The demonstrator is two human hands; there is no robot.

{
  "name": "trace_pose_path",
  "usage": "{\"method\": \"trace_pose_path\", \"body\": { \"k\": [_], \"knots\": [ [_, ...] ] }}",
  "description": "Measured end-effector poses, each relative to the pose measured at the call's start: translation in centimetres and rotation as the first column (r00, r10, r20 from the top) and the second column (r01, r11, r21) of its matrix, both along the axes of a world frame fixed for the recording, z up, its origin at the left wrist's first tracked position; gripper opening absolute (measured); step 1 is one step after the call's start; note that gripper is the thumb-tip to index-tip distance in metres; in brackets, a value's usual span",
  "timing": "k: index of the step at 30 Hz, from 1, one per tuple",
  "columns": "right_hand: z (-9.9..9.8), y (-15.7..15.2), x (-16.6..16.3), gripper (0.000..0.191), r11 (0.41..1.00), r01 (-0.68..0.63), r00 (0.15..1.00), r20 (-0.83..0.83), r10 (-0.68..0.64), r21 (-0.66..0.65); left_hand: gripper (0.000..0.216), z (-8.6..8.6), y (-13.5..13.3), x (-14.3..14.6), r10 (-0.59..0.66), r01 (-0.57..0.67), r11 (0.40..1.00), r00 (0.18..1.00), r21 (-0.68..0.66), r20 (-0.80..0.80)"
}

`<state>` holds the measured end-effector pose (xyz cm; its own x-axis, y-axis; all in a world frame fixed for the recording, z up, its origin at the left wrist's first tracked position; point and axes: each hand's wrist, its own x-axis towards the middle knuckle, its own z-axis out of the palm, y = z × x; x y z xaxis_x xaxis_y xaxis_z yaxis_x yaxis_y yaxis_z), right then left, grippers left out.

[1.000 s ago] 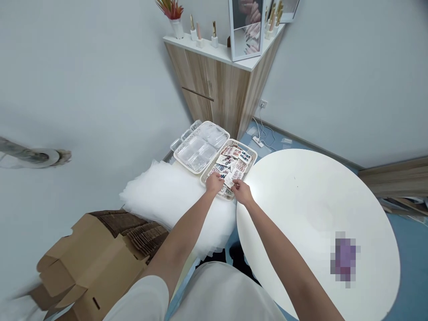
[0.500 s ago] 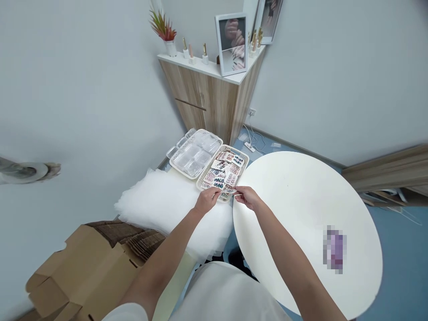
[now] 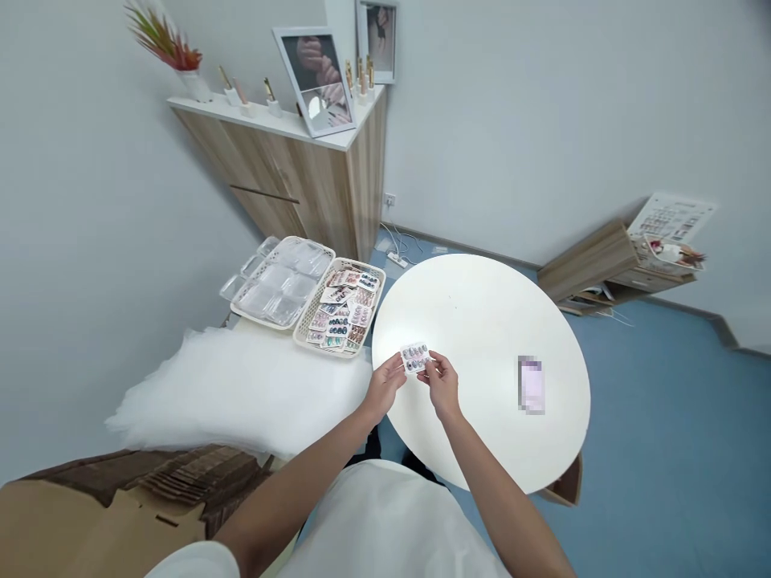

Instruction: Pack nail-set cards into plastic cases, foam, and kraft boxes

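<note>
A small white card of press-on nails (image 3: 415,358), in two rows of silvery grey, is held over the near left part of the round white table (image 3: 470,313). My left hand (image 3: 385,385) pinches its left edge. On the opposite edge, my right hand (image 3: 442,382) grips it with thumb and fingers. To the left, a white basket (image 3: 381,291) is filled with more nail cards in pink, blue, teal and brown. Beside that one stands a second white basket (image 3: 241,313) of clear plastic boxes (image 3: 286,277).
White tulle-like material (image 3: 241,393) is heaped at left, above folded brown cardboard (image 3: 90,522). A blurred purple item (image 3: 532,385) lies on the table's right side. The wooden cabinet (image 3: 289,168) bears picture frames, bottles and a plant. A power strip (image 3: 397,259) lies on the blue floor.
Both hands have moved from over the nail-card basket to over the round table, with the card now facing up in view. The camera has turned to the right.
</note>
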<state>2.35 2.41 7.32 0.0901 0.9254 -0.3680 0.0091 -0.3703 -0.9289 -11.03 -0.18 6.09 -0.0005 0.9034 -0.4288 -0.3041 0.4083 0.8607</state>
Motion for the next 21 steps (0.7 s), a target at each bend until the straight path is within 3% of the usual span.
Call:
{"method": "trace_pose_path", "body": {
  "k": [4, 9, 15, 21],
  "knots": [
    [-0.7, -2.6, 3.1, 0.048, 0.997, 0.055, 0.996, 0.063, -0.058, 0.045, 0.053, 0.0, -1.6, 3.4, -0.05, 0.05, 0.999, 0.997, -0.012, 0.057],
    [-2.1, -4.4, 6.6, 0.047, 0.998, -0.038, 0.984, 0.174, 0.029, 0.047, 0.06, -1.4, -2.2, 6.1, -0.097, 0.097, 0.995, 0.994, 0.005, -0.044],
    [-5.3, -4.7, 8.7, 0.044, 0.984, -0.175, 0.951, 0.256, 0.175, -0.023, 0.055, -4.4, -1.9, 7.1, -0.168, 0.121, 0.983, 0.904, -0.141, -0.394],
    [-9.1, -3.5, 8.9, 0.048, 0.943, -0.297, 0.895, 0.3, 0.331, -0.154, 0.051, -8.3, -0.9, 6.7, -0.269, 0.158, 0.954, 0.826, -0.256, -0.495]
  ]
}}
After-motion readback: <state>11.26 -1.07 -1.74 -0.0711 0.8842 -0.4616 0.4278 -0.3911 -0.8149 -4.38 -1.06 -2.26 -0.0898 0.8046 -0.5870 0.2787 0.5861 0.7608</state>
